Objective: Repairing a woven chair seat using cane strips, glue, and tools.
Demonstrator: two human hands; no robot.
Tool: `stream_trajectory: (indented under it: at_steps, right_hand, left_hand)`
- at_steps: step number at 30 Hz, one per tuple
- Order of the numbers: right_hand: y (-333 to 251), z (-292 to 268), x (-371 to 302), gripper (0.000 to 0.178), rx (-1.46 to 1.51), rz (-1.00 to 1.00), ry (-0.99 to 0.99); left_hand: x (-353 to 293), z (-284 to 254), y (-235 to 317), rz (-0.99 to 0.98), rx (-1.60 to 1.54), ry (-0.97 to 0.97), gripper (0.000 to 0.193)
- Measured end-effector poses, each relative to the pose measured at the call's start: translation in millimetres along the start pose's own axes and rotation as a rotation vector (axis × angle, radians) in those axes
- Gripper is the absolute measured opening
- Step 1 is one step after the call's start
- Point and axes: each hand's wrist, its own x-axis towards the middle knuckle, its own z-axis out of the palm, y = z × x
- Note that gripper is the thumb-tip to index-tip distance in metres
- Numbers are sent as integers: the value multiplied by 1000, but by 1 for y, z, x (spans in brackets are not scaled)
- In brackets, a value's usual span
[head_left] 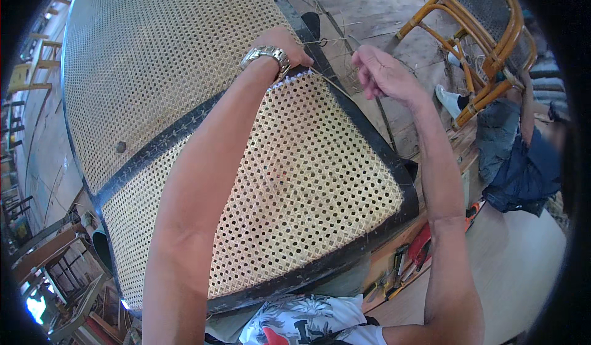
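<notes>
Large woven cane panel (pixel 295 179) in a dark frame (pixel 381 154), filling the frame's centre and left, its right edge running diagonally from top centre to lower right. Open wooden floor (pixel 363 6) beyond that edge, at upper centre. Rattan chair (pixel 486 43) at upper right, near another person's dark-clothed legs (pixel 517 160).

Left forearm stretched up across the panel; left hand (pixel 286 46), wristwatch (pixel 266 56) on, pressed on the frame's top edge, fingers curled over it. Right hand (pixel 385 71) raised just beyond the edge, fingers pinched on a thin cane strand (pixel 332 81) leading back to the frame.
</notes>
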Motion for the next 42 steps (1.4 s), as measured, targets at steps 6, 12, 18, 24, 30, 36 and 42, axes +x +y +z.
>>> stream_trajectory:
  at_steps: [6,12,18,24,30,36,42]
  right_hand:
    - [-13,11,7,22,-5,-92,-119]
    - [3,14,41,26,-213,-88,-293]
    - [-13,24,48,33,-429,-35,-271]
    - [-17,27,51,38,-573,-52,-281]
    - [-1,21,59,41,-445,-9,-331]
    - [-16,31,54,37,-520,-5,-293]
    - [-13,33,54,36,-698,-125,-204]
  left_hand:
    - [13,6,-12,133,-32,92,45]
    - [15,8,-13,128,-75,99,45]
    - [15,10,-12,72,-122,64,46]
    - [7,2,-3,9,-77,13,63]
    - [6,4,-3,-3,-94,27,64]
    - [4,5,-5,7,-126,52,61]
    - [7,8,-5,13,-140,57,61]
